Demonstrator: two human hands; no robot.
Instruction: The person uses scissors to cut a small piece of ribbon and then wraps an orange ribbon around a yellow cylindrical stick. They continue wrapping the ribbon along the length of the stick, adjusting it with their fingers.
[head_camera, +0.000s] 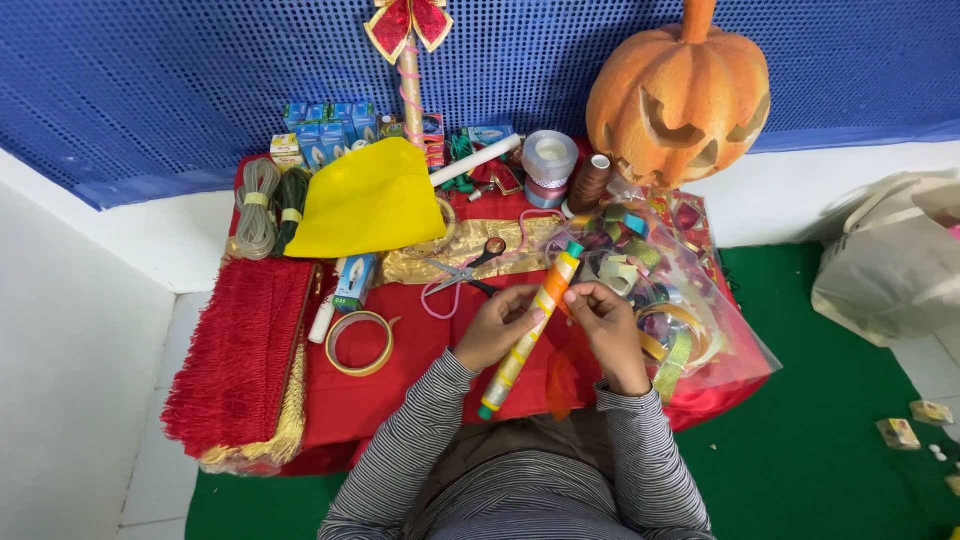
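I hold the ribbon-wrapped stick (530, 335) slanted above my lap, my left hand (497, 325) curled round its middle and my right hand (603, 325) pinching ribbon just beside it. Beyond the stick lie scissors (468, 270) on red cloth (400, 390), yellow felt (368, 205) farther left, a carved pumpkin (680, 95) farthest right.

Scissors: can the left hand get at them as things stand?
Probably yes. The scissors lie uncovered on the red cloth just beyond the left hand, but that hand holds the wrapped stick with the right hand.
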